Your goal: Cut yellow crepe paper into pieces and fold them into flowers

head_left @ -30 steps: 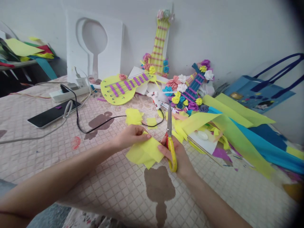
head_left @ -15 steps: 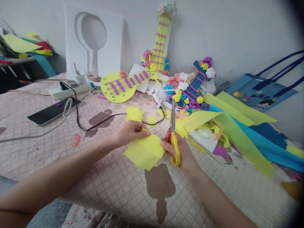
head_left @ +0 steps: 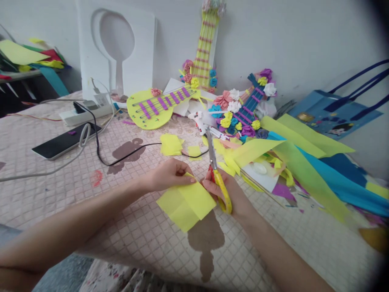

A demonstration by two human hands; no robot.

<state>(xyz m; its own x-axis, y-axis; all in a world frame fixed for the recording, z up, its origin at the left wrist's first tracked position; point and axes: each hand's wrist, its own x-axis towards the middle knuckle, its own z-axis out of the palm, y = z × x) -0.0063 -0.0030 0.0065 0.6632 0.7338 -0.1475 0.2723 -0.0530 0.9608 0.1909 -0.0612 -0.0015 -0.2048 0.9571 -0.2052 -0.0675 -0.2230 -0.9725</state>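
My left hand (head_left: 167, 175) pinches the top edge of a stack of yellow paper squares (head_left: 186, 204) just above the patterned cloth. My right hand (head_left: 234, 196) grips yellow-handled scissors (head_left: 218, 178) by the loops, blades closed and pointing away from me. Its fingertips also touch the right edge of the yellow paper. Both hands meet over the paper near the front middle of the table.
Loose yellow squares (head_left: 171, 144) lie beyond my hands by a black cable (head_left: 127, 156). Paper guitars (head_left: 158, 106) with paper flowers, a glue gun (head_left: 200, 120), long yellow and blue sheets (head_left: 306, 162), a blue bag (head_left: 331, 117), a phone (head_left: 62, 142) and a power strip (head_left: 86, 113) crowd the back.
The yellow paper has shifted slightly lower and turned between my hands. The scissors tilted a little to the left. The view moved up a bit.
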